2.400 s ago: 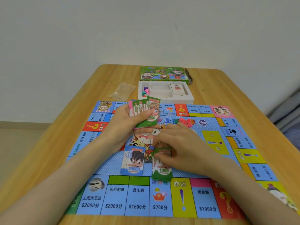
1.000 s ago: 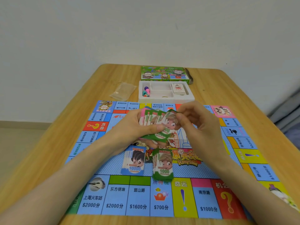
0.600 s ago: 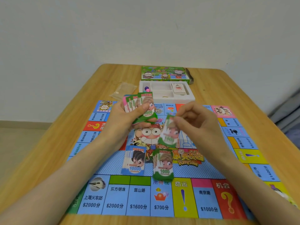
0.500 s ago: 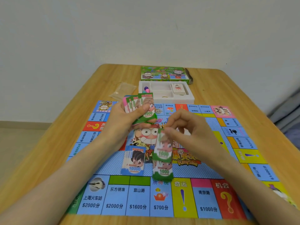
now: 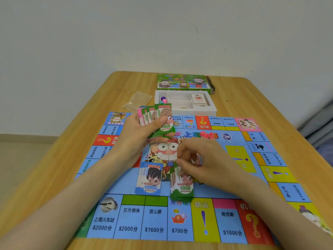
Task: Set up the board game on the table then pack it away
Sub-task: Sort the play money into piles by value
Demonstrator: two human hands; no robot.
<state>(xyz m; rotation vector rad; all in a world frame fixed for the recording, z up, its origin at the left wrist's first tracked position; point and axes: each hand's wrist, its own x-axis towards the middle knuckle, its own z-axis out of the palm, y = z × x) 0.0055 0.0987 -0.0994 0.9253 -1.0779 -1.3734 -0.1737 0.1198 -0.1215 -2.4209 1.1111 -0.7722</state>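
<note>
— Hands: holding what?
— The left hand grips a fan of green and pink paper notes above the colourful game board.
— And the right hand?
— Curled, pinching the far end of the green 1000-note pile on the board, beside the blue 10000-note pile.

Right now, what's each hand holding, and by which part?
Left hand grips a fan of notes by its lower end. Right hand pinches the top note of the green 1000 pile by its far end.
</note>
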